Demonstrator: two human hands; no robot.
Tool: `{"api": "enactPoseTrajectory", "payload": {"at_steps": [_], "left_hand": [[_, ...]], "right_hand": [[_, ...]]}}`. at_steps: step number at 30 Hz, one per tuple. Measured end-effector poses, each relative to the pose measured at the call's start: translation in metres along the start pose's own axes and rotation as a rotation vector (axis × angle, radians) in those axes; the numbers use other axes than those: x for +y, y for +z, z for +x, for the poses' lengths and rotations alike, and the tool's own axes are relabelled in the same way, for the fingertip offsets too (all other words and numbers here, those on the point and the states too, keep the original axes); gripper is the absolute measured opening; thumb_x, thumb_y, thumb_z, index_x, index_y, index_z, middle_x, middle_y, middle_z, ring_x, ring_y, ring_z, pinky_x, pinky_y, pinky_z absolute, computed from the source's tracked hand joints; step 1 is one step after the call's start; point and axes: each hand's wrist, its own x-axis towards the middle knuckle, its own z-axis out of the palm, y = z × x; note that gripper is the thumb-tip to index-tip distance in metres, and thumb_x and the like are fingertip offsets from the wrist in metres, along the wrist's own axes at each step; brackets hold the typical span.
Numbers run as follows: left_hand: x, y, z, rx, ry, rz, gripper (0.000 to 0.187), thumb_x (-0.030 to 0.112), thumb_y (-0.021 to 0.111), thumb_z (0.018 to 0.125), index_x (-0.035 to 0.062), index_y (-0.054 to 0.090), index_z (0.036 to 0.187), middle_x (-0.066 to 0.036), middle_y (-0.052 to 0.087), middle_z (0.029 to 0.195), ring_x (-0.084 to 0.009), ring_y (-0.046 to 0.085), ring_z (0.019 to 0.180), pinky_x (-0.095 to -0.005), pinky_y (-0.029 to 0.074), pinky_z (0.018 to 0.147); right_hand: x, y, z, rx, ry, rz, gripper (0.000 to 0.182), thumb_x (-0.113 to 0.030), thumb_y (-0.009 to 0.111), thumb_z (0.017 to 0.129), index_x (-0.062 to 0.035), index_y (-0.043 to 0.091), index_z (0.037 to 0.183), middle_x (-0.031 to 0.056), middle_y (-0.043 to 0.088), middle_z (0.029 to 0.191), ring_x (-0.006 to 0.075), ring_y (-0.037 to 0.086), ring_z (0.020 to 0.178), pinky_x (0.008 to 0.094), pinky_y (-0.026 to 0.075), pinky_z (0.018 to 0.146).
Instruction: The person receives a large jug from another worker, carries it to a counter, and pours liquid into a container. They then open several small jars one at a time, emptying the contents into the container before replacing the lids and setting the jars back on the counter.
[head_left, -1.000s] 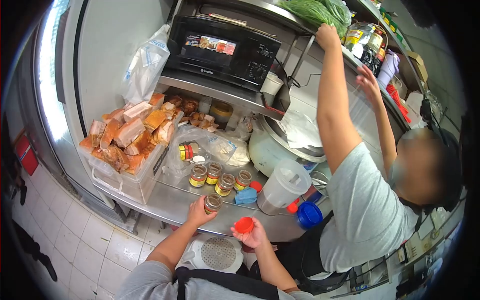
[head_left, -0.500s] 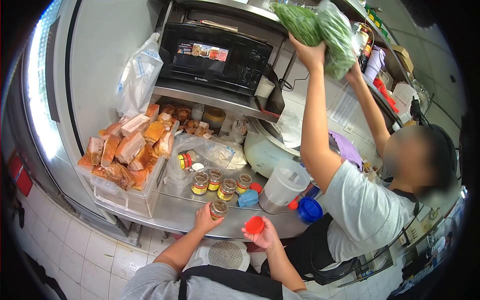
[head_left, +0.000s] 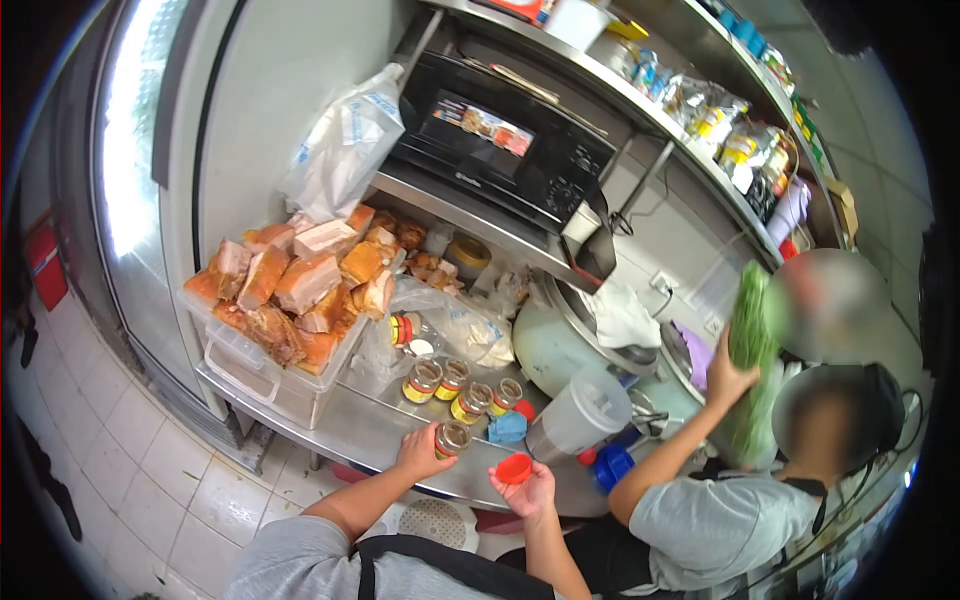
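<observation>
My left hand (head_left: 424, 454) is wrapped round a small glass jar (head_left: 452, 438) with dark contents and no lid on it, above the front edge of the steel counter (head_left: 362, 424). To its right, my right hand (head_left: 529, 490) holds a red lid (head_left: 514, 468) on its fingers, apart from the jar. Just behind, several similar jars (head_left: 471, 403) with yellow labels stand close together. A blue cloth (head_left: 507, 427) lies beside them, next to a translucent plastic pitcher (head_left: 580, 412).
A tub piled with meat chunks (head_left: 290, 290) stands at the left. A microwave (head_left: 500, 140) sits on the shelf above. At the right, a co-worker (head_left: 720, 510) holds green vegetables (head_left: 750, 350) near a large pot (head_left: 560, 335). A blue lid (head_left: 614, 467) is by the pitcher.
The co-worker's arms and the bagged greens have come down from the upper shelf to the right side. The camera view has tilted. My hands keep the same jar and lid.
</observation>
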Motion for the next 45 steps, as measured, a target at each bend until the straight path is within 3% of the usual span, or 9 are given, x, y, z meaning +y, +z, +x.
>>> {"api": "enactPoseTrajectory", "payload": {"at_steps": [2,7,20,23,26,27,36,43,45], "left_hand": [[0.0,-0.001,-0.001,0.003,0.017,0.019,0.08,0.04,0.072,0.055,0.0063,0.036,0.118,-0.014,0.049,0.109,-0.0307,0.048,0.1,-0.0424,0.035,0.085],[0.002,-0.003,-0.001,-0.016,0.021,0.03,0.085,0.042,0.073,0.052,0.0072,0.035,0.12,-0.013,0.049,0.111,-0.0297,0.046,0.102,-0.0424,0.034,0.087],[0.0,0.006,0.003,-0.036,0.006,0.088,0.079,0.042,0.073,0.053,0.0096,0.037,0.116,-0.014,0.052,0.105,-0.0292,0.048,0.1,-0.0421,0.035,0.084],[0.004,0.004,0.003,-0.063,-0.002,0.067,0.079,0.041,0.073,0.054,0.0097,0.037,0.116,-0.014,0.052,0.104,-0.0295,0.049,0.099,-0.0424,0.035,0.084],[0.007,0.001,0.002,-0.034,0.037,0.083,0.079,0.04,0.074,0.054,0.0095,0.036,0.116,-0.014,0.052,0.104,-0.0296,0.05,0.099,-0.0425,0.035,0.084],[0.008,0.0,0.002,-0.056,0.019,0.077,0.079,0.039,0.074,0.054,0.0089,0.036,0.117,-0.014,0.052,0.105,-0.0296,0.049,0.099,-0.0426,0.035,0.085],[0.003,0.006,0.002,-0.028,0.033,0.09,0.081,0.04,0.074,0.054,0.0078,0.035,0.117,-0.014,0.052,0.106,-0.0296,0.049,0.1,-0.0431,0.035,0.083],[0.006,0.003,0.003,-0.036,0.013,0.076,0.08,0.039,0.073,0.053,0.0087,0.036,0.117,-0.013,0.053,0.105,-0.029,0.049,0.099,-0.0425,0.035,0.083],[0.003,0.004,0.002,-0.036,0.018,0.078,0.08,0.039,0.073,0.053,0.0088,0.036,0.117,-0.013,0.052,0.106,-0.0289,0.049,0.1,-0.0424,0.035,0.084]], "right_hand": [[0.0,0.0,0.005,-0.03,0.027,-0.04,0.032,-0.03,0.041,0.077,-0.005,0.053,0.094,0.0194,0.056,0.096,0.0439,0.052,0.09,0.0497,0.044,0.077],[-0.001,0.01,0.017,-0.061,0.077,-0.183,0.051,-0.051,0.034,0.084,-0.0077,0.044,0.109,0.0137,0.057,0.098,0.0363,0.057,0.087,0.0432,0.048,0.072],[-0.001,0.0,0.047,-0.077,0.084,-0.265,0.036,-0.036,0.049,0.084,-0.0078,0.046,0.106,0.0121,0.056,0.097,0.0286,0.056,0.091,0.0356,0.048,0.07],[0.008,0.029,0.052,0.144,-0.163,-0.744,0.042,-0.03,0.058,0.078,-0.004,0.047,0.11,0.013,0.054,0.102,0.0285,0.055,0.093,0.0334,0.046,0.075],[0.014,0.025,0.079,0.079,-0.732,-1.574,0.058,-0.026,0.066,0.071,-0.0004,0.043,0.117,0.016,0.052,0.108,0.029,0.052,0.098,0.0321,0.043,0.082],[0.015,0.024,0.081,0.085,-0.675,-1.666,0.073,-0.027,0.069,0.065,0.0004,0.036,0.124,0.0204,0.048,0.112,0.0309,0.048,0.103,0.033,0.038,0.088],[0.03,0.03,0.09,-0.077,-0.581,-1.73,0.071,-0.027,0.069,0.065,-0.0018,0.037,0.123,0.0234,0.045,0.113,0.0327,0.045,0.105,0.0354,0.037,0.09],[0.027,0.004,0.107,-0.216,-0.563,-1.442,0.06,0.001,0.061,0.07,0.0021,0.034,0.123,0.0064,0.054,0.097,0.0117,0.053,0.085,0.0252,0.044,0.076],[0.025,-0.017,0.115,-0.159,-0.565,-1.476,0.063,-0.001,0.062,0.072,0.0024,0.029,0.125,0.0101,0.053,0.104,0.0143,0.054,0.088,0.0257,0.044,0.078]]}}
